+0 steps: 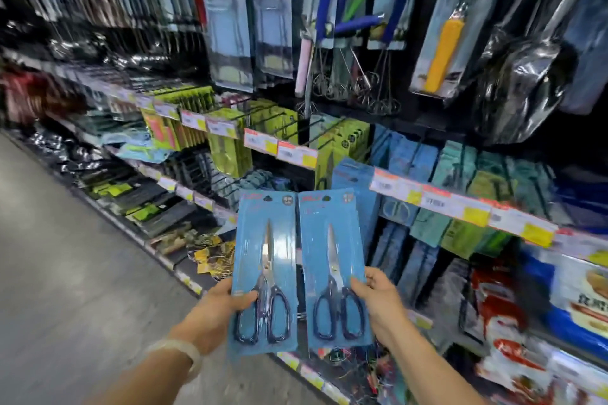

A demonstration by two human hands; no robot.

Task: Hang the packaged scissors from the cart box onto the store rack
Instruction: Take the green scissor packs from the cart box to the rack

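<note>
Store shelving fills the background, hung from top to bottom with carded kitchen goods, and a grey floor runs along its left side. Long-handled utensils in clear packets are seen on the upper hooks, among them whisks with blue and green handles and one tool with a yellow handle. Rows of green packs and blue packs are hung on bare wire pegs lower down, behind a strip of white, red and yellow price labels. Much of the rack is blurred, so the print on the labels cannot be read.

Two packaged scissors are held up side by side in front of the shelving, both upright with the blades pointing up and the dark handles at the bottom. The left scissors pack is gripped at its lower left edge by the left hand, with the thumb laid across the front of the card near the handles. A pale band is worn on the left wrist. The right scissors pack is pinched at its lower right edge by the right hand, thumb on the front and fingers behind. The two cards are nearly touching along their inner edges, and the hang holes at their tops are not on any peg.
</note>
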